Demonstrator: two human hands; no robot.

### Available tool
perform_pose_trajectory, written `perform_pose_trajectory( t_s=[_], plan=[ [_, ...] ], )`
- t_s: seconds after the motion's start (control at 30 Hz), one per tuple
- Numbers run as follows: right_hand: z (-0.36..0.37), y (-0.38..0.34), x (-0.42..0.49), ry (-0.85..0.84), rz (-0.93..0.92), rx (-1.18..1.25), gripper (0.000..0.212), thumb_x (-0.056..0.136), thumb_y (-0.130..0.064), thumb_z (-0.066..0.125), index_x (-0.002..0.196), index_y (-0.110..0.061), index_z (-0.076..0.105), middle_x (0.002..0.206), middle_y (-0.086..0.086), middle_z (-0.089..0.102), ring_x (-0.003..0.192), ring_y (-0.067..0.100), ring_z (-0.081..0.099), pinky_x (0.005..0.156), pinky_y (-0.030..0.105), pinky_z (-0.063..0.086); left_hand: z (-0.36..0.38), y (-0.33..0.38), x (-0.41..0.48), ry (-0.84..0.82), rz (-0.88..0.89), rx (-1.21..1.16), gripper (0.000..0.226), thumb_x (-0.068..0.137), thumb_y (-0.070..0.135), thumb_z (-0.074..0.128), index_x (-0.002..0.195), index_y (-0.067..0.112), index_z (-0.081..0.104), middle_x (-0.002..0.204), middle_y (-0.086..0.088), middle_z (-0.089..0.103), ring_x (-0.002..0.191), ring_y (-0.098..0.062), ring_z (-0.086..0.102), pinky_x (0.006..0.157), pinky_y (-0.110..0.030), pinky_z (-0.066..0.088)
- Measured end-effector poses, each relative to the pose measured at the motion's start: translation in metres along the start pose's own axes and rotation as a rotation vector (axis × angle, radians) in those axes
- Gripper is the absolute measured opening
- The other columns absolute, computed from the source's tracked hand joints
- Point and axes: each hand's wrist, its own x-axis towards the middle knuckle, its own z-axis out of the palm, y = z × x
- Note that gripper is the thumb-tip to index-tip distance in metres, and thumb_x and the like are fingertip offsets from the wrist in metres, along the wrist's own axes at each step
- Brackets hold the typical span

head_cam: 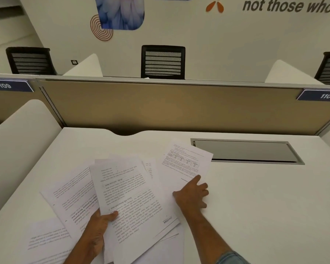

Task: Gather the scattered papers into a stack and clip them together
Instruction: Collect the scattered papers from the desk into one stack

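Note:
Several printed white papers lie fanned across the near half of the white desk [255,197]. My left hand [98,231] grips the lower edge of a loose bundle of sheets [128,199], thumb on top. My right hand [192,195] rests with its fingers spread on the lower corner of a sheet with a small table printed on it [185,162], at the right end of the fan. Another sheet [46,239] lies flat at the near left, apart from the bundle. No clip is in view.
A grey metal cable hatch [246,151] is set into the desk at the back right, just beyond the table sheet. A tan partition [170,107] closes the far edge, and a white curved divider [17,149] stands at the left. Black mesh chairs stand beyond.

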Motion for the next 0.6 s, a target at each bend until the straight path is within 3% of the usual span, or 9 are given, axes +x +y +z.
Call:
perform_pose_trajectory(
  t_s=[0.13, 0.27, 0.33, 0.43, 0.53, 0.6],
  plan=[
    [0.008, -0.004, 0.001, 0.022, 0.009, -0.053, 0.115, 0.076, -0.029, 0.085, 0.158, -0.017, 0.006, 0.144, 0.02, 0.031, 0.131, 0.034, 0.041, 0.098, 0.053, 0.05, -0.001, 0.001, 0.0, 0.012, -0.041, -0.02, 0.04, 0.09, -0.016, 0.06, 0.127, 0.0, 0.059, 0.123, -0.028, 0.065, 0.098, -0.042, 0.065, 0.092, -0.054, 0.053],
    [0.007, -0.003, 0.003, 0.051, 0.034, -0.06, 0.113, 0.078, -0.03, 0.084, 0.16, -0.016, 0.008, 0.139, 0.02, 0.04, 0.117, 0.031, 0.058, 0.098, 0.047, 0.051, -0.003, 0.0, 0.0, 0.001, -0.072, -0.048, 0.039, 0.09, -0.015, 0.061, 0.125, 0.002, 0.062, 0.123, -0.029, 0.067, 0.113, -0.051, 0.063, 0.099, -0.065, 0.049],
    [0.008, -0.002, 0.003, 0.054, 0.031, -0.029, 0.109, 0.08, -0.027, 0.082, 0.16, -0.015, 0.009, 0.137, 0.02, 0.044, 0.113, 0.032, 0.062, 0.099, 0.048, 0.048, -0.003, 0.001, -0.001, -0.013, -0.079, -0.054, 0.039, 0.09, -0.015, 0.061, 0.125, 0.002, 0.062, 0.124, -0.029, 0.067, 0.109, -0.048, 0.064, 0.099, -0.064, 0.049],
    [0.008, 0.005, 0.005, 0.084, 0.014, 0.093, 0.095, 0.087, -0.017, 0.074, 0.159, -0.012, 0.013, 0.134, 0.017, 0.058, 0.117, 0.035, 0.063, 0.103, 0.049, 0.042, -0.004, 0.004, -0.004, -0.036, -0.075, -0.069, 0.036, 0.091, -0.015, 0.06, 0.122, 0.003, 0.063, 0.114, -0.025, 0.07, 0.096, -0.04, 0.067, 0.084, -0.051, 0.057],
    [0.004, 0.026, 0.017, 0.107, -0.017, 0.303, 0.071, 0.089, -0.01, 0.068, 0.153, -0.009, 0.036, 0.13, 0.018, 0.068, 0.12, 0.038, 0.064, 0.105, 0.046, 0.044, -0.011, 0.008, -0.009, -0.07, -0.076, -0.121, 0.036, 0.091, -0.014, 0.06, 0.121, 0.005, 0.065, 0.101, -0.018, 0.076, 0.092, -0.038, 0.069, 0.078, -0.047, 0.059],
    [-0.008, 0.039, 0.022, 0.088, -0.072, 0.438, 0.045, 0.089, -0.011, 0.068, 0.133, -0.005, 0.061, 0.127, 0.018, 0.071, 0.114, 0.037, 0.068, 0.101, 0.044, 0.053, -0.019, 0.011, -0.012, -0.12, -0.089, -0.182, 0.035, 0.091, -0.013, 0.059, 0.118, 0.008, 0.068, 0.097, -0.016, 0.08, 0.09, -0.037, 0.073, 0.083, -0.05, 0.059]
  ],
)
